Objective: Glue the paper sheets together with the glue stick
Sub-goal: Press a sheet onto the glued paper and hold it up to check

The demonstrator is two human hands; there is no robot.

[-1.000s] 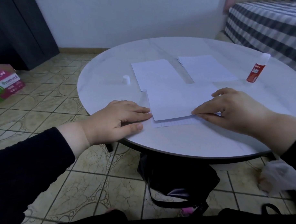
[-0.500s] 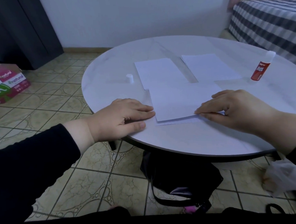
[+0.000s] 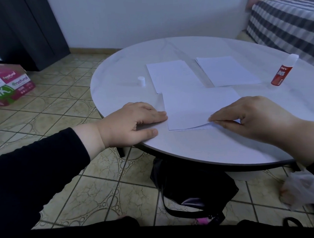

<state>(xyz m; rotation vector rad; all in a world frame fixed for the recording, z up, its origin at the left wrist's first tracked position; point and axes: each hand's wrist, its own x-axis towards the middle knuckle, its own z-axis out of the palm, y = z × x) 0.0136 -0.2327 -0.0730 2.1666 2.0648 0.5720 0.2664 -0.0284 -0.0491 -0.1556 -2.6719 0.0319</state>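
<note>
On the round white table [image 3: 198, 149], a white top sheet [image 3: 196, 108] lies over a lower sheet [image 3: 201, 128] whose near edge peeks out. My right hand [image 3: 256, 119] pinches the top sheet's near right corner, which curls up a little. My left hand [image 3: 133, 123] lies flat on the table, its fingertips touching the sheet's left edge. Two more white sheets lie behind, a left one [image 3: 172, 75] and a right one [image 3: 225, 70]. The red glue stick [image 3: 282, 72] stands uncapped at the right. Its white cap [image 3: 141, 81] stands at the left.
A black bag [image 3: 194, 192] sits on the tiled floor under the table. A pink and green paper box [image 3: 11, 84] is on the floor at the left. A striped bed [image 3: 288, 20] stands behind the table on the right, and a dark cabinet [image 3: 25, 29] at the back left.
The top sheet's near right corner has lifted slightly between my right fingers and thumb. My left hand stays flat at the sheet's left edge.
</note>
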